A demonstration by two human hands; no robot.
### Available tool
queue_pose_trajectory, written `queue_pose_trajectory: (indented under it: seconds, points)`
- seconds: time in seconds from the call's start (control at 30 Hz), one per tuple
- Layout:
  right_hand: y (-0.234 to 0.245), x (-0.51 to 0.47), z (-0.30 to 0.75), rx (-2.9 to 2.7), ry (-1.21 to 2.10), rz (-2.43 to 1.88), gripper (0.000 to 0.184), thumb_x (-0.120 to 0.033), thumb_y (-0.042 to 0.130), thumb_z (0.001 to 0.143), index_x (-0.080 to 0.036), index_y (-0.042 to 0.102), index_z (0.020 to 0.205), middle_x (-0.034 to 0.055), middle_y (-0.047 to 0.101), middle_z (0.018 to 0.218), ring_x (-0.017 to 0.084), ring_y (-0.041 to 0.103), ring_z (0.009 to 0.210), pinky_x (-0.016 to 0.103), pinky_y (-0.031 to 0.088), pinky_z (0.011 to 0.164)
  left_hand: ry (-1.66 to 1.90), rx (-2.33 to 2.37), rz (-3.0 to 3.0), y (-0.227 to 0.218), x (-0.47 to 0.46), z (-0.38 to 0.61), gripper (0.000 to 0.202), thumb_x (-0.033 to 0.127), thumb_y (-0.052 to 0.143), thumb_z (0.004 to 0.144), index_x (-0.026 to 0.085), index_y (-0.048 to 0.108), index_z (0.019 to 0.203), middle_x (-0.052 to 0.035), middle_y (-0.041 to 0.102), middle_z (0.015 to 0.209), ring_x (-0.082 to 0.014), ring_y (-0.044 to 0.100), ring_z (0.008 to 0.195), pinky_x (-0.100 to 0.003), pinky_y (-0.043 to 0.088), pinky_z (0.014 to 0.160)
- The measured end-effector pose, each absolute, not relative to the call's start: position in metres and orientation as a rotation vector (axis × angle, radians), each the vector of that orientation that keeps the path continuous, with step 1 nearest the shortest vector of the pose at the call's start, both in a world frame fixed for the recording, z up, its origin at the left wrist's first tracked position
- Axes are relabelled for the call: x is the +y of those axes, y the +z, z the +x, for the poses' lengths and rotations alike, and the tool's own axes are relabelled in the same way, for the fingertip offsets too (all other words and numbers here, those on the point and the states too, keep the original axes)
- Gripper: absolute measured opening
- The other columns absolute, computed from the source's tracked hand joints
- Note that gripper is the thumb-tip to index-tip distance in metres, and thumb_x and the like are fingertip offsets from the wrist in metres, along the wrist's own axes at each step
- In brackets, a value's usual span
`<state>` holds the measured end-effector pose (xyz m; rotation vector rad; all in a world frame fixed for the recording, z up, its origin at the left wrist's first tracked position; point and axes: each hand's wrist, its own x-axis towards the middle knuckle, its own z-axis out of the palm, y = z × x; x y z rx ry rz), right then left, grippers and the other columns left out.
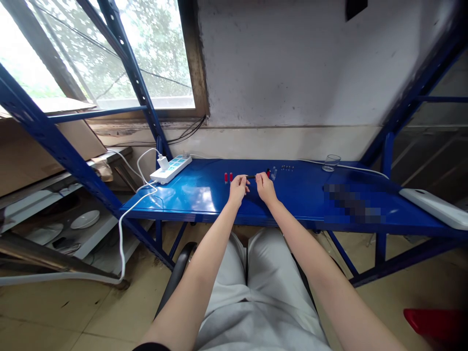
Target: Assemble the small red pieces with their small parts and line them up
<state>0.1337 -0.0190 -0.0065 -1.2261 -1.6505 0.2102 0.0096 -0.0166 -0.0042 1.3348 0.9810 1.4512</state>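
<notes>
A slim black pen-like stick (251, 176) spans the gap between my two hands, above the middle of the blue table (197, 197). My left hand (238, 188) pinches its left end, and my right hand (265, 188) is closed on the right end. Just left of my left hand, two small red tubes (225, 177) with pale lower ends stand side by side. Partly hidden behind my right hand is another red and black piece (268, 172). Beside it are small clear caps (274, 173). Farther right lie several tiny light-coloured pieces (287, 168), too small to name.
A white power strip (171, 168) with a plugged-in cable sits at the table's left end. Toward the back right is a clear glass (331, 163). A blurred-out dark object (351, 202) and a white device (435, 207) occupy the right side. Blue rack posts (135, 78) frame the table.
</notes>
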Motion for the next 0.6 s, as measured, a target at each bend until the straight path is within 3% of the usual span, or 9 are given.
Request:
queue_pose_trajectory:
  seconds: [0.23, 0.6]
  points:
    - [-0.01, -0.0144, 0.1351, -1.635, 0.303, -1.198, 0.028, -0.043, 0.029, 0.09, -0.021, 0.046, 0.092, 0.0022, 0.056, 0.074, 0.016, 0.053, 0.062, 0.026, 0.037, 0.059, 1.484, 0.988, 1.339, -0.0043, -0.0156, 0.0083, 0.019, 0.026, 0.051, 0.083, 0.015, 0.056, 0.098, -0.0041, 0.062, 0.085, -0.0035, 0.051, 0.046, -0.016, 0.034, 0.04]
    - [-0.0044, -0.0174, 0.1359, -1.591, 0.266, -1.115, 0.027, -0.044, 0.032, 0.089, -0.021, 0.045, 0.084, 0.0007, 0.052, 0.067, 0.014, 0.048, 0.058, 0.025, 0.036, 0.057, 1.456, 0.926, 1.362, -0.006, -0.0149, 0.0104, 0.023, 0.028, 0.053, 0.082, 0.015, 0.054, 0.101, -0.005, 0.062, 0.085, -0.005, 0.054, 0.046, -0.016, 0.033, 0.038]
